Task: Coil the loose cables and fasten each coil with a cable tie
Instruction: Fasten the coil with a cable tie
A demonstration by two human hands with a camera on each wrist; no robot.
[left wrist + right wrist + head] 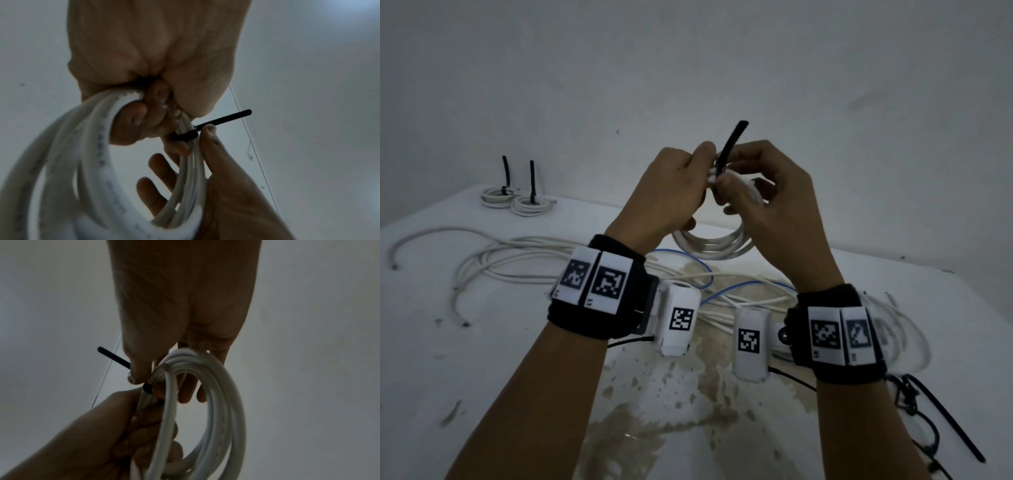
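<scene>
Both hands are raised above the table. My left hand (700, 174) grips a coil of white cable (715, 244) at its top, fingers curled round the bundled loops (131, 97). A black cable tie (730, 147) is wrapped round the loops just beside that grip, and its tail sticks up and away. My right hand (726, 186) pinches the coil at the tie band (186, 135) between thumb and forefinger, the other fingers loosely spread behind the loops. In the right wrist view the band (147, 388) sits under the thumb and the coil (218, 402) hangs below.
Two tied white coils (496, 197) (530, 205) stand at the table's back left, tie tails upright. Loose white cables (517, 260) and a blue cable (688, 258) sprawl across the middle. Spare black ties (945, 425) lie front right. A stained table patch (654, 411) is near me.
</scene>
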